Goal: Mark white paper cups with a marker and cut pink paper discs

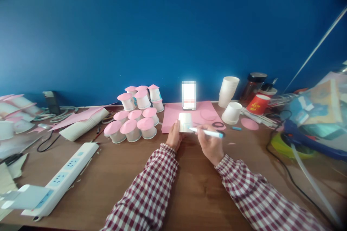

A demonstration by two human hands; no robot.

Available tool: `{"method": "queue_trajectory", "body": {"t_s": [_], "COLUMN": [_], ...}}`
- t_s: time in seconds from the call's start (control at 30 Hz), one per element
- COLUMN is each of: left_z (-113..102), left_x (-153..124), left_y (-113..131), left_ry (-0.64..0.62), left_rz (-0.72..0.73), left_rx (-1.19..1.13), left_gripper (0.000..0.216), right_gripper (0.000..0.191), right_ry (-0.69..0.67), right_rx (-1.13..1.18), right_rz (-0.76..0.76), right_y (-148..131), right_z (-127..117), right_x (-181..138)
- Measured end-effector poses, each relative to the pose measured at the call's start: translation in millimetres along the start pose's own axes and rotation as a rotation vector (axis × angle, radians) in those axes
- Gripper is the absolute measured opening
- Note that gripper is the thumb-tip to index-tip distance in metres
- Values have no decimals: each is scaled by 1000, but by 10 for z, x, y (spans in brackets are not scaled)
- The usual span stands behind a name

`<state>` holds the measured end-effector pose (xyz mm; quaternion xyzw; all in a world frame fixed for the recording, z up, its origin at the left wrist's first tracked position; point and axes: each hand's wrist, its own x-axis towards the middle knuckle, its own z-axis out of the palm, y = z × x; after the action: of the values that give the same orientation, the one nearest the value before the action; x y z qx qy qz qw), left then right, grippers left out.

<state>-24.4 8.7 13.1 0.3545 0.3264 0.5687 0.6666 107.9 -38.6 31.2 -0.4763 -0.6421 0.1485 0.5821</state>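
Note:
My left hand (174,138) grips a white paper cup (185,121) standing upside down on a pink paper sheet (173,113). My right hand (210,143) is closed on a white marker with a blue end (207,132), its tip against the cup's side. Both sleeves are red and white check. A cut pink disc (208,114) lies on the sheet just beyond the marker. Small scissors (217,124) lie beside the right hand.
Several pink-topped cups (135,115) are stacked at left. A phone (189,95) leans on the blue wall. Stacked white cups (229,91), an upturned cup (232,112), a red cup (257,104), a pink disc (249,123), a power strip (65,177) and cables (287,173) surround.

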Motion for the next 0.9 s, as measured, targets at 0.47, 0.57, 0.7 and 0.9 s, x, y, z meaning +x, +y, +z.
{"method": "queue_trajectory", "body": {"t_s": [0.47,0.57,0.7,0.9], "left_z": [-11,-8,-5,-10], "left_x": [3,-2,-6,-3], "left_y": [1,10,13,5], "left_ry": [7,5,5,6], "left_rz": [-13,-19,-19,-23], "left_rx": [-10,-7,-1,8], "left_gripper": [44,45,48,50], "right_gripper": [14,13,15,16], "right_ry": [25,35,53,58], "right_rx": [13,6,-8,-7], "right_rz": [30,30,33,40], "right_y": [3,18,26,-7], "right_z": [-10,-8,-10,-22], "right_x": [17,21,30,44]}}
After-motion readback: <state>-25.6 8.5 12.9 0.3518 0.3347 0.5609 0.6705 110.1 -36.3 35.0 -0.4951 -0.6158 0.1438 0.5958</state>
